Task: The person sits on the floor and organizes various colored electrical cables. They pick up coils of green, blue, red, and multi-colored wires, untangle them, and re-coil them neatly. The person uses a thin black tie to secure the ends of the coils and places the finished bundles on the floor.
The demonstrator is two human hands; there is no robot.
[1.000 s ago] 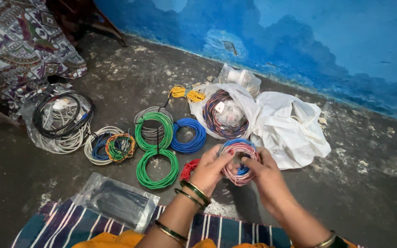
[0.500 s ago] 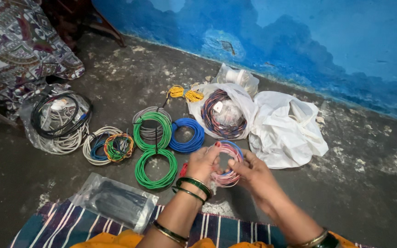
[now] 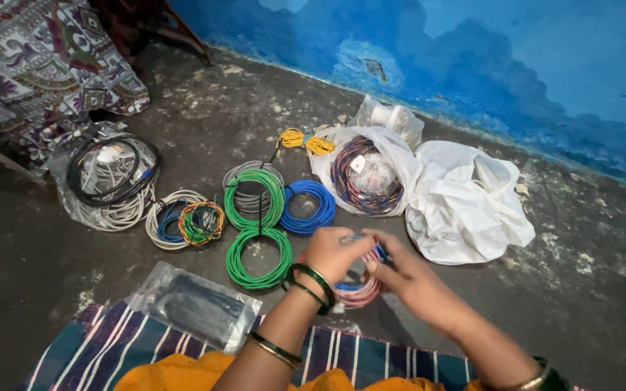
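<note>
Grey concrete floor (image 3: 182, 123): wire coils (image 3: 259, 257), white plastic bags (image 3: 469, 210), striped mat (image 3: 110, 347), patterned cloth (image 3: 38, 58).

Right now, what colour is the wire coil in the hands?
Pink with some blue, the coil held by both hands, seen in the head view.

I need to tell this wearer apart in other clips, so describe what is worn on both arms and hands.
The left hand is bare, with two dark green glossy bangles at the wrist and a thin gold-and-dark bangle further up the forearm. The right hand is bare too; its wrist carries a gold bangle and a dark green bangle. No sleeves reach the forearms.
</note>
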